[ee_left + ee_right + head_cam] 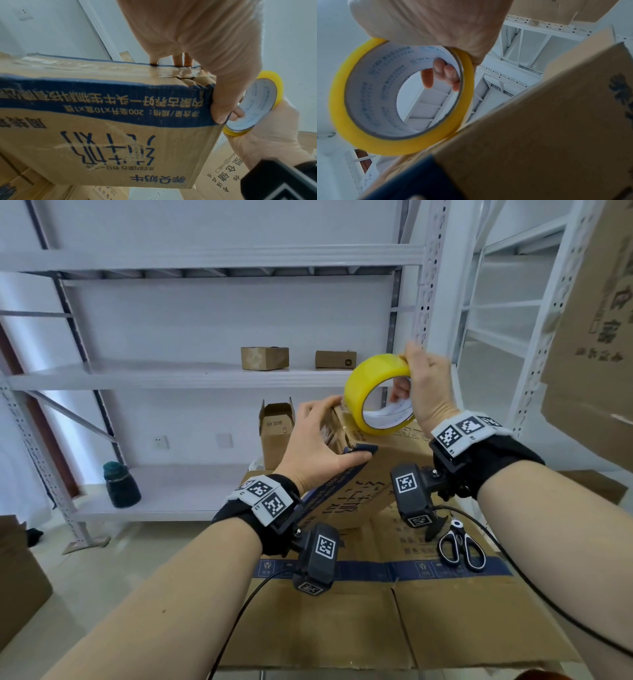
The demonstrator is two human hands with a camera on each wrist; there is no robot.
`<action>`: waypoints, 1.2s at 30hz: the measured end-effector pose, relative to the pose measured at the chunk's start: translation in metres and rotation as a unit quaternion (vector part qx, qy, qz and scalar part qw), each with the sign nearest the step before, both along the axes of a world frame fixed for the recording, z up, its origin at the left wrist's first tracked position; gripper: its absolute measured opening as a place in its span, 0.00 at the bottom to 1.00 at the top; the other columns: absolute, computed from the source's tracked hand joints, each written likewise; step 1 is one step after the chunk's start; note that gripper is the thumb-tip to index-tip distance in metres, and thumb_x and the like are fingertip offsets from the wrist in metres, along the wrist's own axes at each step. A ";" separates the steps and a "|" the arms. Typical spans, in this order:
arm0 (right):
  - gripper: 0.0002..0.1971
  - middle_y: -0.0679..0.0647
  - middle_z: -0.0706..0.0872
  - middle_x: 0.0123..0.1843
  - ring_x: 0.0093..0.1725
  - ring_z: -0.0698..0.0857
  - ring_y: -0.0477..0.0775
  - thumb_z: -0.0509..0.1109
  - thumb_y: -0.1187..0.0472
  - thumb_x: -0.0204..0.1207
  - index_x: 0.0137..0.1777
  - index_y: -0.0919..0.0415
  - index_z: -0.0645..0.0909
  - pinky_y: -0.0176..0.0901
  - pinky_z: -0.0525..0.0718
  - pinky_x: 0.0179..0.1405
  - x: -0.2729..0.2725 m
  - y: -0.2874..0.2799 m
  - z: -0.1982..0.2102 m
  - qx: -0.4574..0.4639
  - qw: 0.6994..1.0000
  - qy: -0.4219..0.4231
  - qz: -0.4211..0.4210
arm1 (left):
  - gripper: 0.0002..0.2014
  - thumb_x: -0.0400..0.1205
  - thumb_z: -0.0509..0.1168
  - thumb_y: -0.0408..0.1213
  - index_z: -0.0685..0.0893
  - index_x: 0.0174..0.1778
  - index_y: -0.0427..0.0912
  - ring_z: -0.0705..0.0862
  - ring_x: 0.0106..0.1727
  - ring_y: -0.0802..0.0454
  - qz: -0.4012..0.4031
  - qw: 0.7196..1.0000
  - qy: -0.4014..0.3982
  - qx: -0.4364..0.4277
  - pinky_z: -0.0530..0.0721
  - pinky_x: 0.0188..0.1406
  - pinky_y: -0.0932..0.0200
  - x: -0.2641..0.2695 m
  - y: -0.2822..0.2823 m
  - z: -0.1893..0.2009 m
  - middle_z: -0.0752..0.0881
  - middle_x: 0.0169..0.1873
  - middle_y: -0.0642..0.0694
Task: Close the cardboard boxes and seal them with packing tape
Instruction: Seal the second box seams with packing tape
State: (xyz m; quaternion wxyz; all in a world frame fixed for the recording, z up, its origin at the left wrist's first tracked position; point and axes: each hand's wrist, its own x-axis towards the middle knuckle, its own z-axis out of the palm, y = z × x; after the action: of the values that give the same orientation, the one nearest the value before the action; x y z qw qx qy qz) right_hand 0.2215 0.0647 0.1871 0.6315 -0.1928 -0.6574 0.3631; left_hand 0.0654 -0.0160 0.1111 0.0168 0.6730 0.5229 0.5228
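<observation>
Tilted cardboard box [363, 474] on flattened cardboard [394, 621], gripped at corner by left hand [317, 445]. Tape roll [378, 395] grasped by right hand [430, 390] through core, against box top. Likely light, stiff; corner crushed (brace edges, not there).

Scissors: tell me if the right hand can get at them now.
Probably not yet: the right hand grips the tape roll, though the scissors lie uncovered just below that wrist.
</observation>
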 end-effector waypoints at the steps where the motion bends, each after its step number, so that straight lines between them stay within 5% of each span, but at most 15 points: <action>1: 0.23 0.48 0.63 0.16 0.19 0.63 0.53 0.57 0.53 0.80 0.23 0.61 0.65 0.39 0.70 0.19 0.001 0.001 -0.001 0.008 1.000 -0.009 -0.006 | 0.43 0.62 0.84 0.43 0.72 0.73 0.48 0.68 0.56 0.65 0.002 1.000 0.001 -0.004 0.60 0.58 0.89 -0.001 -0.001 0.000 0.71 0.59 0.48; 9: 0.24 0.47 0.66 0.13 0.16 0.69 0.53 0.59 0.51 0.78 0.18 0.53 0.67 0.42 0.69 0.23 0.005 0.009 -0.010 0.060 0.995 -0.057 -0.064 | 0.45 0.63 0.83 0.44 0.70 0.75 0.47 0.71 0.62 0.60 0.011 0.999 -0.014 -0.029 0.64 0.60 0.81 -0.010 -0.011 -0.003 0.70 0.62 0.48; 14: 0.29 0.71 0.67 0.22 0.23 0.69 0.67 0.56 0.46 0.75 0.26 0.75 0.66 0.50 0.70 0.23 0.001 0.005 -0.010 0.116 0.983 -0.112 -0.083 | 0.46 0.59 0.81 0.53 0.71 0.74 0.49 0.72 0.64 0.57 0.013 0.999 -0.023 -0.035 0.67 0.65 0.71 -0.010 -0.014 -0.006 0.70 0.62 0.48; 17: 0.23 0.57 0.63 0.22 0.26 0.71 0.69 0.56 0.48 0.76 0.24 0.62 0.63 0.55 0.71 0.26 -0.003 -0.002 -0.008 0.139 0.974 -0.158 -0.079 | 0.48 0.56 0.77 0.60 0.71 0.73 0.51 0.72 0.66 0.55 0.010 0.998 -0.032 -0.052 0.66 0.69 0.69 -0.013 -0.016 -0.010 0.68 0.62 0.48; 20: 0.20 0.43 0.61 0.21 0.27 0.67 0.60 0.57 0.48 0.75 0.24 0.54 0.61 0.58 0.73 0.27 -0.012 -0.005 -0.006 0.136 0.973 -0.173 -0.070 | 0.48 0.56 0.77 0.59 0.70 0.73 0.54 0.71 0.68 0.55 0.006 0.995 -0.051 -0.083 0.67 0.71 0.64 -0.015 -0.020 -0.010 0.67 0.63 0.49; 24: 0.20 0.42 0.61 0.20 0.29 0.66 0.54 0.58 0.48 0.76 0.24 0.54 0.62 0.61 0.77 0.30 -0.026 -0.010 -0.005 0.137 0.971 -0.191 -0.045 | 0.34 0.66 0.71 0.55 0.73 0.69 0.56 0.77 0.66 0.50 -0.017 0.981 -0.164 -0.103 0.77 0.68 0.55 -0.019 -0.024 -0.008 0.76 0.64 0.46; 28: 0.20 0.43 0.62 0.22 0.29 0.68 0.54 0.58 0.46 0.76 0.24 0.51 0.63 0.59 0.78 0.33 -0.042 -0.017 -0.010 0.140 0.967 -0.212 -0.028 | 0.28 0.81 0.68 0.32 0.70 0.77 0.49 0.84 0.52 0.59 -0.015 0.954 -0.278 -0.111 0.85 0.53 0.65 -0.028 -0.026 -0.008 0.80 0.64 0.44; 32: 0.20 0.48 0.64 0.25 0.30 0.69 0.54 0.57 0.47 0.77 0.24 0.52 0.63 0.54 0.76 0.34 -0.058 -0.024 -0.014 0.140 0.963 -0.228 -0.009 | 0.26 0.82 0.66 0.34 0.70 0.75 0.57 0.85 0.57 0.52 0.023 0.946 -0.300 -0.120 0.85 0.60 0.47 -0.036 -0.023 -0.013 0.81 0.65 0.46; 36: 0.22 0.49 0.64 0.26 0.30 0.67 0.50 0.57 0.47 0.80 0.25 0.54 0.61 0.48 0.69 0.34 -0.065 -0.026 -0.012 0.120 0.964 -0.237 -0.025 | 0.20 0.83 0.63 0.36 0.75 0.70 0.58 0.85 0.55 0.49 0.070 0.937 -0.320 -0.121 0.86 0.57 0.47 -0.039 -0.018 -0.012 0.83 0.59 0.47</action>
State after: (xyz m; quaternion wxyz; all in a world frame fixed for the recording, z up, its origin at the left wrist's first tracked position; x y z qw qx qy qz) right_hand 0.1563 0.0392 0.1752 0.4849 -0.2126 -0.8222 0.2090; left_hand 0.0261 -0.0336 0.0993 0.2282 0.4247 0.5950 0.6430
